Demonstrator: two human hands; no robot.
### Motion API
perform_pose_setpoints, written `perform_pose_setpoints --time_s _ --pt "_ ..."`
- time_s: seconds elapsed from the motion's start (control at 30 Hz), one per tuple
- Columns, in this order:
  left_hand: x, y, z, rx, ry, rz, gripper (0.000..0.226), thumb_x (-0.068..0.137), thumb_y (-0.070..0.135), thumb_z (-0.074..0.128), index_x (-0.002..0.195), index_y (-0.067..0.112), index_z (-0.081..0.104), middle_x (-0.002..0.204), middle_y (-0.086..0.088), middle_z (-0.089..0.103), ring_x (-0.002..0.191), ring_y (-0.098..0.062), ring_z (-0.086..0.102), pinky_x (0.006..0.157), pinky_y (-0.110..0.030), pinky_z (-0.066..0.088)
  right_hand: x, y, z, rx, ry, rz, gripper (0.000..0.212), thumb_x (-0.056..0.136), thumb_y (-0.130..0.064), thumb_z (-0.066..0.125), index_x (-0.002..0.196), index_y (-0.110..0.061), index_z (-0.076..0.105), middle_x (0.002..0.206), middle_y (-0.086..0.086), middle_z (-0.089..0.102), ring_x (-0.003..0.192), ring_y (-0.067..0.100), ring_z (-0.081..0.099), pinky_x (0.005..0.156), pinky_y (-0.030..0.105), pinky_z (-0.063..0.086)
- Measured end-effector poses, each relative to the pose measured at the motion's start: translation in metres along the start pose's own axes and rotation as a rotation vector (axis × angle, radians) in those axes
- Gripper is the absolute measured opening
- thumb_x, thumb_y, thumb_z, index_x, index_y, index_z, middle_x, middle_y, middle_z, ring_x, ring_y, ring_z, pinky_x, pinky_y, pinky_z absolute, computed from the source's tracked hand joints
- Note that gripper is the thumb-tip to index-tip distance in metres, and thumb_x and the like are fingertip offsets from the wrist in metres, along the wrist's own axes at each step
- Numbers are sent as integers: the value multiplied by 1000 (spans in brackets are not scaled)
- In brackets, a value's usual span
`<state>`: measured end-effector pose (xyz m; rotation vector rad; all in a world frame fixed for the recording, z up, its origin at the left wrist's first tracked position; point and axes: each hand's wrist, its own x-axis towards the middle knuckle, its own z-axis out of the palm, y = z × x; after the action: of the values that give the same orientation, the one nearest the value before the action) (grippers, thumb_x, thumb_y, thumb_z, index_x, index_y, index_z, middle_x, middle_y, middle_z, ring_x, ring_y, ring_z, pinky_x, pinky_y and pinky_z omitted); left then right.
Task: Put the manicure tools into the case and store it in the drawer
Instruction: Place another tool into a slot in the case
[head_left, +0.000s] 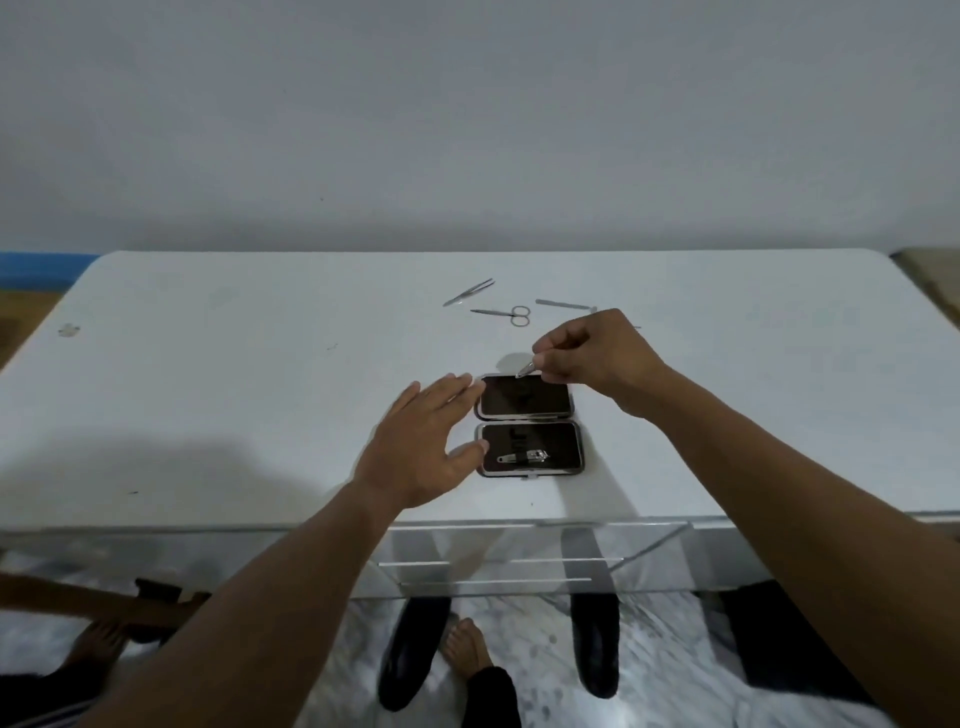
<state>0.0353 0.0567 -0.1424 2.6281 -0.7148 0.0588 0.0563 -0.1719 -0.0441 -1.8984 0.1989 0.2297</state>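
Nearest, below the table's front edge (519, 519), a clear drawer (519, 571), seemingly pulled out. On the white tabletop just behind that edge, the case (530, 423) lying open, two dark halves one behind the other, hinge running left to right. In the near half, a nail clipper (524, 457) already seated, long axis left to right. At the case's left side, the left hand (421, 447), fingers spread and released, holding nothing, fingertips touching or nearly touching the rim as if to steady it. Over the far half, the right hand (592, 353), thumb and forefinger pinched on a small metal tool (525, 369), tip slanting down and left toward the lining just beneath. Likely next: lowering that tool into a slot of the far half, directly below the fingers, right hand plainly the nearer. Farther back, still loose on the table: scissors (506, 313), tweezers (469, 292), a flat file-like tool (563, 304), all within closer reach of the right hand.
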Motion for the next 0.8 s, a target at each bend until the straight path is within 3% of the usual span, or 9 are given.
perform_pose_setpoints --time_s 0.2,0.27,0.4,0.53,0.63,0.7,0.8 --pt "0 1 2 -5 8 -9 74 83 59 34 150 27 32 156 7 33 145 -6 21 121 -35 11 -26 11 -4 36 17 35 21 83 -9 73 87 11 68 71 17 66 59 21 62 70 31 60" --pt "0 0 2 -9 12 -13 74 83 60 35 150 28 32 156 7 33 144 -5 21 121 -34 11 -35 15 -5 138 26 76 25 84 -11 72 88 13 65 74 19 67 57 22 63 66 28 62" --pt "1 -1 2 -9 16 -17 71 84 58 38 150 30 32 156 9 33 144 -3 21 121 -34 10 -48 23 -7 412 -29 169 13 90 -9 64 89 4 63 79 18 66 66 23 65 71 26 61" --pt "1 1 1 -17 26 -22 68 87 52 45 149 29 33 155 8 34 143 -4 22 120 -32 9 -51 29 -9 566 19 283 18 88 -14 66 97 2 65 76 11 62 63 15 58 55 17 55" --pt "1 1 0 -35 21 -25 68 86 52 46 149 29 33 155 8 34 144 -4 22 120 -32 9 -52 32 -11 570 66 302 15 83 -9 71 91 3 68 72 8 61 63 14 55 51 15 51" --pt "1 2 0 -37 20 -24 68 86 51 47 149 29 33 155 8 34 144 -4 22 120 -32 9 -51 35 -12 524 67 272 12 82 -1 70 89 8 68 76 12 64 68 17 60 57 16 56" --pt "1 2 -1 -32 23 -21 68 87 51 47 149 29 33 155 8 33 144 -4 22 120 -31 9 -52 36 -10 206 89 175 11 81 -3 72 85 7 71 78 13 71 69 22 67 71 25 60"
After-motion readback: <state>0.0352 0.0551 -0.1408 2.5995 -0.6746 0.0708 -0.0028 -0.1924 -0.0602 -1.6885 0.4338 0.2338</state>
